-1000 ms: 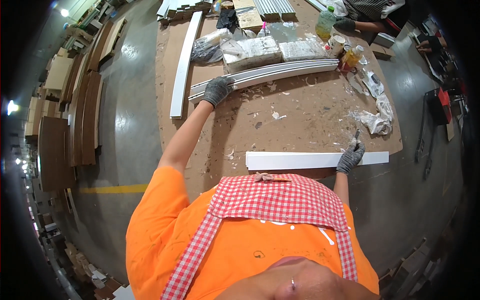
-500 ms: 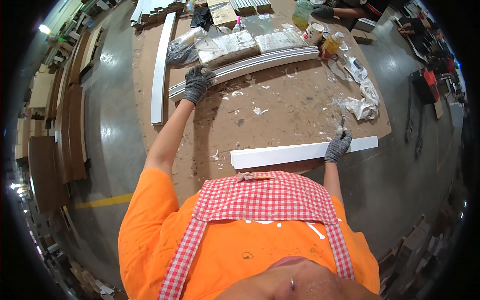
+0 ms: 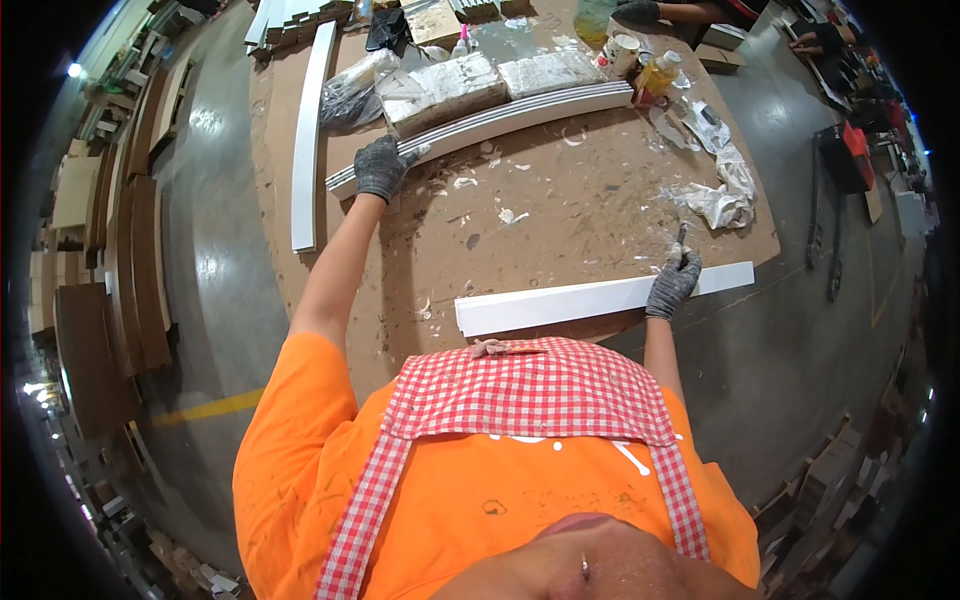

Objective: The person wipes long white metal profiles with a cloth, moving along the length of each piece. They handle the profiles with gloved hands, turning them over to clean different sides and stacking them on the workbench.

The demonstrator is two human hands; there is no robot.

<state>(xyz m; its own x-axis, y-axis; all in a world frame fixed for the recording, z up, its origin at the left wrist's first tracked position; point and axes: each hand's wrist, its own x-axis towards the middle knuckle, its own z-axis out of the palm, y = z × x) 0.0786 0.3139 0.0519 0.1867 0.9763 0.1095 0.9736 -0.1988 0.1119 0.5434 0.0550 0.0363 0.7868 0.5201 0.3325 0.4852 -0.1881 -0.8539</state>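
Both my hands wear grey knit gloves. My left hand [image 3: 380, 168] is closed around the left end of a stack of long white strips [image 3: 520, 113], its thumb side pointing along the stack. The stack lies at a slant on the brown, stained table [image 3: 560, 210]. Close to my body, my right hand [image 3: 673, 283] is curled around a slim dark tool [image 3: 682, 236] whose tip points away from me; its exact kind is too small to tell. That hand rests at the right part of a white board [image 3: 550, 303] lying along the table's near edge.
Two paint-smeared blocks [image 3: 450, 92] sit behind the stack, beside a crumpled plastic bag [image 3: 352, 88]. Another long white strip [image 3: 312, 140] lies at the left. A yellow-liquid bottle [image 3: 657, 76] and crumpled white wrap [image 3: 728, 195] are at the right. A co-worker's gloved hand [image 3: 637, 12] shows far right.
My left hand has turned slightly on the stack's end, its back now more visible. My right hand keeps its hold. The whole view has shifted a little.
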